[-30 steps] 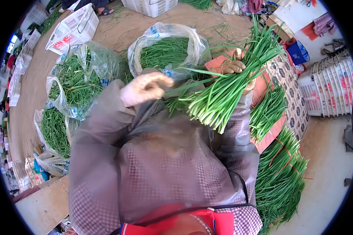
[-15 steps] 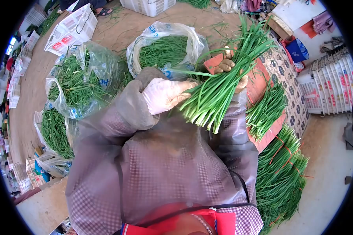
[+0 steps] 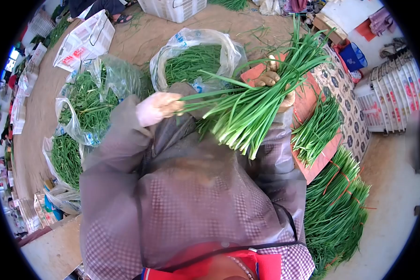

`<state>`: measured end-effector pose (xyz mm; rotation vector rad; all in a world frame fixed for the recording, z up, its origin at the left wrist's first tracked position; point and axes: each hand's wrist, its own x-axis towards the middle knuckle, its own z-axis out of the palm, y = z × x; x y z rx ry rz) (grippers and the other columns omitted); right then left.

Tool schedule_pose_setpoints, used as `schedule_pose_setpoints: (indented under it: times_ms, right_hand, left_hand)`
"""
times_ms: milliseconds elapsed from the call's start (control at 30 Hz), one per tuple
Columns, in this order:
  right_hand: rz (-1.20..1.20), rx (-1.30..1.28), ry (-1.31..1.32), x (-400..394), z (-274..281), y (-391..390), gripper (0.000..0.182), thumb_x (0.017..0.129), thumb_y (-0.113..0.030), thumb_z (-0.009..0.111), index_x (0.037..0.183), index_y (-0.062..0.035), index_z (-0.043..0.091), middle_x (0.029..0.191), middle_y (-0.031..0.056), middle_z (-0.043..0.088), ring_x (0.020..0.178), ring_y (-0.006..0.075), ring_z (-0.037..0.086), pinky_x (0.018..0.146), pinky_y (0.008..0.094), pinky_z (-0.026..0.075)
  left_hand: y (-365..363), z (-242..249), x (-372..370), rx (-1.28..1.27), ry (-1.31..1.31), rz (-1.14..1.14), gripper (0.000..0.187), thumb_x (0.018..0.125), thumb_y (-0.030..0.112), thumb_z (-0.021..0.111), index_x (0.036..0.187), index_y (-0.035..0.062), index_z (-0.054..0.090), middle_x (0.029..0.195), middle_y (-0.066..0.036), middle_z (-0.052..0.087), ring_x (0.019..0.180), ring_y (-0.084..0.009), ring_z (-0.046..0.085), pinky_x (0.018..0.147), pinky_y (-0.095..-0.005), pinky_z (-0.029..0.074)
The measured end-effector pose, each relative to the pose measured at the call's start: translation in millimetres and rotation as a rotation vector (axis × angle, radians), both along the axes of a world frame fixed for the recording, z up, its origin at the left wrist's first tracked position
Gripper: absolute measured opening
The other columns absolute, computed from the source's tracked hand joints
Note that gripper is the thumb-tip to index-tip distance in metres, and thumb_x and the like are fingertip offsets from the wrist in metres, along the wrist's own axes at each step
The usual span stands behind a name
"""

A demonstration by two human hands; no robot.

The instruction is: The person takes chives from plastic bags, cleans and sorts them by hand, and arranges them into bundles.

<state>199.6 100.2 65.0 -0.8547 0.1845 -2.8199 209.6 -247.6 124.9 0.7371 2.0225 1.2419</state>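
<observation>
A large bunch of long green stalks (image 3: 247, 116) lies slanted, with pale cut ends toward the lower left and leaves toward the upper right. My right hand (image 3: 267, 79), in a soiled glove, is wrapped round its middle; a red-orange piece (image 3: 251, 74) shows beside the fingers. My left hand (image 3: 161, 108), in a pale glove with brown-stained fingers, pinches a few thin stalks that stretch left out of the bunch. A smaller pile of stalks (image 3: 315, 133) rests on a red-orange sheet (image 3: 308, 109) to the right.
Clear bags of greens (image 3: 193, 63) (image 3: 91, 102) (image 3: 65, 158) stand ahead and left. Tied bundles with red bands (image 3: 336, 214) lie at lower right. White crates (image 3: 86, 39) (image 3: 175, 10) are farther off, near a person's sandalled foot (image 3: 122, 18). Stacked crates (image 3: 392, 98) stand right.
My left hand has moved left, away from the bunch, and now draws a few stalks out with it. My right hand stays round the bunch.
</observation>
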Motion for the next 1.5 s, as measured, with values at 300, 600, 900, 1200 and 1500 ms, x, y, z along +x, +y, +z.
schedule_pose_setpoints:
  times_ms: [300, 600, 900, 1200, 1500]
  right_hand:
    - [0.052, -0.127, 0.072, -19, -13, 38, 0.075, 0.077, -0.021, 0.063, 0.139, -0.0038, 0.025, 0.094, -0.0009, 0.051, 0.089, 0.0132, 0.051, 0.089, 0.0314, 0.041]
    - [0.054, -0.018, -0.024, 2, 25, 2, 0.067, 0.080, -0.017, 0.061, 0.136, -0.0027, 0.028, 0.095, 0.0003, 0.051, 0.092, 0.0148, 0.053, 0.092, 0.0354, 0.040]
    - [-0.018, 0.019, -0.107, 7, 27, -9, 0.064, 0.073, -0.021, 0.062, 0.128, -0.0008, 0.037, 0.090, 0.0004, 0.050, 0.086, 0.0134, 0.050, 0.087, 0.0334, 0.038]
    - [0.013, -0.010, -0.142, 3, 13, 5, 0.066, 0.076, -0.022, 0.062, 0.131, -0.0018, 0.033, 0.092, -0.0003, 0.050, 0.088, 0.0128, 0.050, 0.087, 0.0347, 0.040]
    - [0.023, -0.032, -0.088, 1, 13, -3, 0.066, 0.076, -0.020, 0.062, 0.132, -0.0011, 0.033, 0.093, -0.0006, 0.050, 0.088, 0.0131, 0.050, 0.088, 0.0338, 0.039]
  left_hand:
    - [-199, -134, 9, -1.034, 0.284, 0.031, 0.024, 0.090, 0.019, 0.052, 0.109, 0.0051, 0.056, 0.093, -0.007, 0.060, 0.081, -0.0170, 0.058, 0.072, -0.0285, 0.046]
    - [34, -6, 2, 0.253, 0.112, -0.063, 0.057, 0.092, 0.030, 0.054, 0.138, 0.0025, 0.035, 0.137, -0.011, 0.042, 0.124, -0.0193, 0.040, 0.099, -0.0330, 0.036]
    - [96, -5, 21, 0.505, 0.014, 0.042, 0.028, 0.095, 0.025, 0.052, 0.074, 0.0065, 0.055, 0.064, 0.007, 0.046, 0.054, -0.0032, 0.038, 0.048, -0.0205, 0.028]
    - [46, -1, 5, 0.610, -0.349, 0.513, 0.024, 0.092, 0.022, 0.054, 0.074, 0.0061, 0.051, 0.056, 0.004, 0.037, 0.046, -0.0047, 0.032, 0.043, -0.0187, 0.025]
    - [48, -2, 10, 0.738, -0.418, 0.585, 0.025, 0.093, 0.026, 0.052, 0.079, 0.0050, 0.054, 0.066, 0.000, 0.047, 0.055, -0.0076, 0.040, 0.049, -0.0213, 0.032]
